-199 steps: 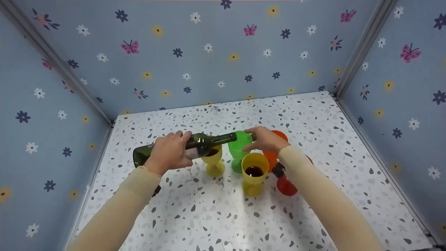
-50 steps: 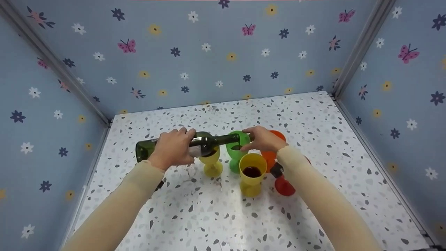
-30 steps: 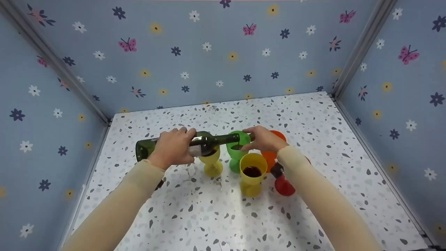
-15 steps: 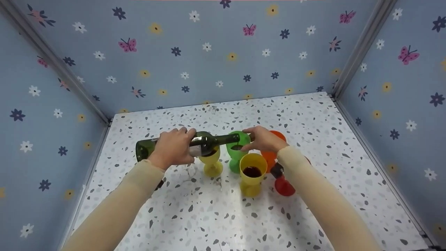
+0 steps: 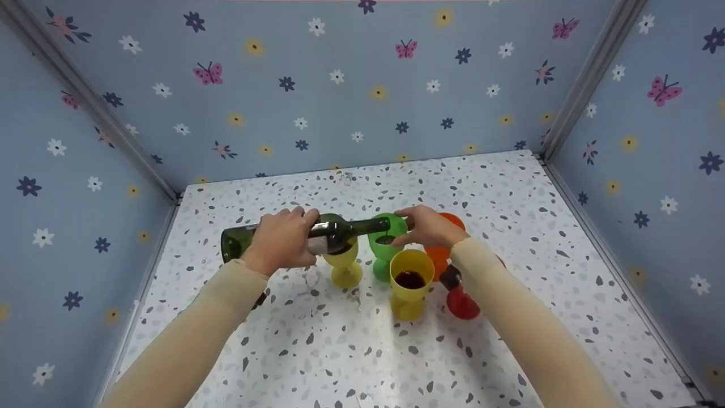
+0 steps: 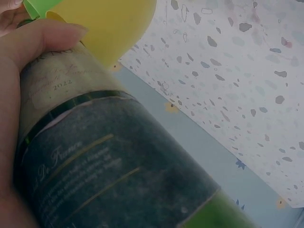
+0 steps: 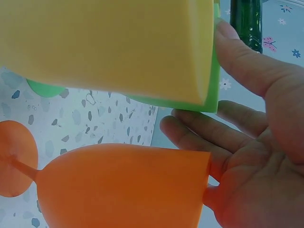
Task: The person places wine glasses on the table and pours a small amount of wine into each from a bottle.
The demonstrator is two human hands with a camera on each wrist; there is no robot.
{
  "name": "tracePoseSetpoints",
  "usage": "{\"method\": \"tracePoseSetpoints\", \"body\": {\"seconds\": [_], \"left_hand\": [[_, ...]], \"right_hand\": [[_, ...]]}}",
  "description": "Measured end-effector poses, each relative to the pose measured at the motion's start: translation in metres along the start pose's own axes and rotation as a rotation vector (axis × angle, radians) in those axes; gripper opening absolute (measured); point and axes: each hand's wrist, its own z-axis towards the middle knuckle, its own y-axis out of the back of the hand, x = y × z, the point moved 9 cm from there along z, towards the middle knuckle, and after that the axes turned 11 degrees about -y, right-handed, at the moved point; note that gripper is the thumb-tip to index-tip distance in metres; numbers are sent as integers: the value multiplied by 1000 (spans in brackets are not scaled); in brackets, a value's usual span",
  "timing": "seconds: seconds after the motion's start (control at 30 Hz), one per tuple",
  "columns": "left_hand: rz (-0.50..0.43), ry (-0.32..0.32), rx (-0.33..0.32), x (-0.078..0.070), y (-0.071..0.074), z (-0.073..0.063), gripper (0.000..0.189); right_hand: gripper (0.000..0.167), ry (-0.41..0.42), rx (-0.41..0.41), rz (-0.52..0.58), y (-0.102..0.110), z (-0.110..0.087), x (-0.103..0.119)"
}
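Observation:
My left hand [image 5: 283, 241] grips a green wine bottle [image 5: 362, 228] round its body and tilts it nearly level. Its mouth lies over the green goblet [image 5: 383, 266], where a thin stream seems to drop. Dark liquid shows inside that goblet. My right hand [image 5: 429, 225] holds the goblet's rim from the right, thumb on the near side and fingers beyond, as the right wrist view shows of the green rim [image 7: 212, 102]. Something small and brown shows between hand and goblet; its kind is unclear. The bottle's label [image 6: 114, 152] fills much of the left wrist view.
A yellow goblet [image 5: 409, 294] with dark liquid stands in front of the green one. Another yellow goblet [image 5: 346, 273] is beneath the bottle. An orange goblet [image 5: 436, 258] and a red goblet [image 5: 463, 304] are partly hidden by the right arm. Patterned walls enclose the speckled table [image 5: 340, 351].
Since the oldest frame the bottle has shifted slightly right, its mouth further over the green goblet, where dark liquid now shows. Over the last second both hands have stayed almost still.

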Motion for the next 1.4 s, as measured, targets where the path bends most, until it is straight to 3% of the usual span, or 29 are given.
{"method": "tracePoseSetpoints", "body": {"seconds": [0.83, 1.07, 1.4], "left_hand": [[-7, -8, -3, -1, 3, 4, 61], [-68, 39, -21, 5, -2, 0, 61], [-119, 68, -25, 4, -3, 1, 73]], "right_hand": [[80, -14, -11, 14, 4, -1, -2], [80, 7, -5, 11, 2, 2, -1], [81, -33, -5, 30, 0, 2, -4]]}}
